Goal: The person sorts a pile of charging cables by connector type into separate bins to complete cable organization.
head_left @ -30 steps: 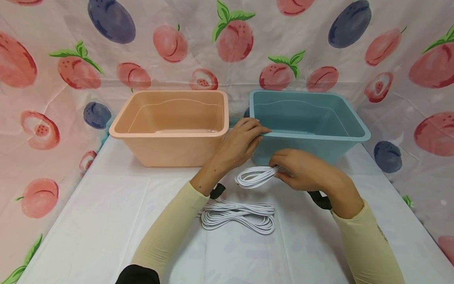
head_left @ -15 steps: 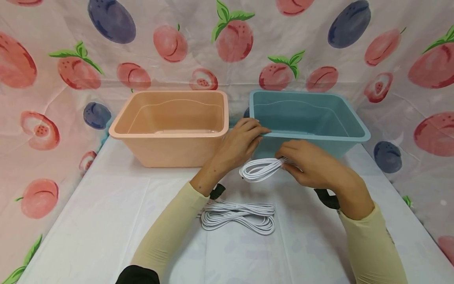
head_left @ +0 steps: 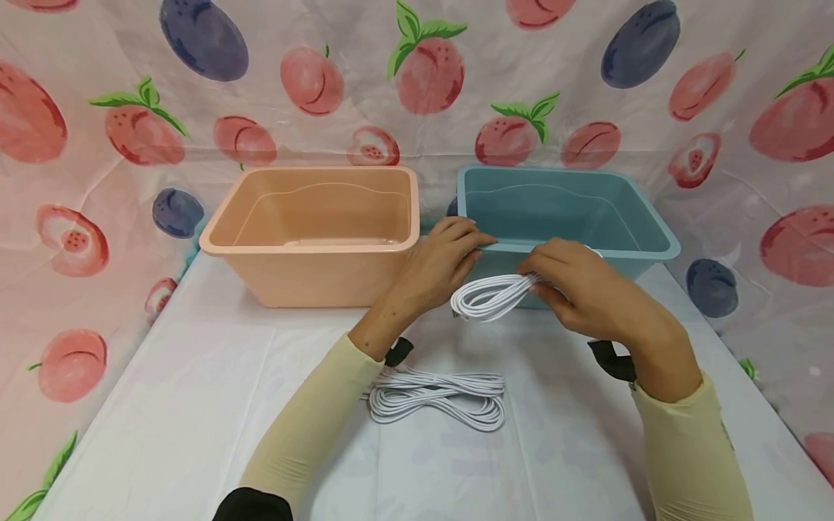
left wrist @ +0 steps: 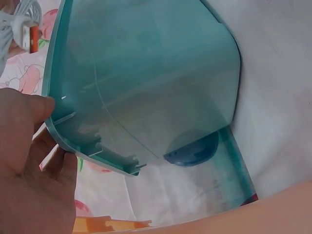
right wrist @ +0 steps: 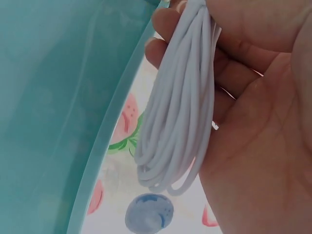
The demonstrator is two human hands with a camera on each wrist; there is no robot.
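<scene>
My right hand (head_left: pixel 583 293) pinches a coiled white USB cable (head_left: pixel 489 298) in front of the teal bin (head_left: pixel 641 255). The cable's loop hangs out to the left of the fingers, seen close in the right wrist view. A USB plug (left wrist: pixel 30 39) with an orange inside shows at the upper left of the left wrist view. At the teal bin's near left corner, my left hand (head_left: pixel 443 264) grips the rim between thumb and fingers. Another coiled white cable (head_left: pixel 438 398) lies on the white cloth, partly hidden near the left wrist.
A peach-coloured bin (head_left: pixel 313 281) stands left of the teal one, a narrow gap between them. Both bins sit on the white-covered table (head_left: pixel 195 434). Fruit-printed cloth (head_left: pixel 430 137) hangs behind and along the sides.
My right hand has lifted the coiled cable and shifted it right, up toward the teal bin's front rim. The left hand and the cable on the table have stayed put.
</scene>
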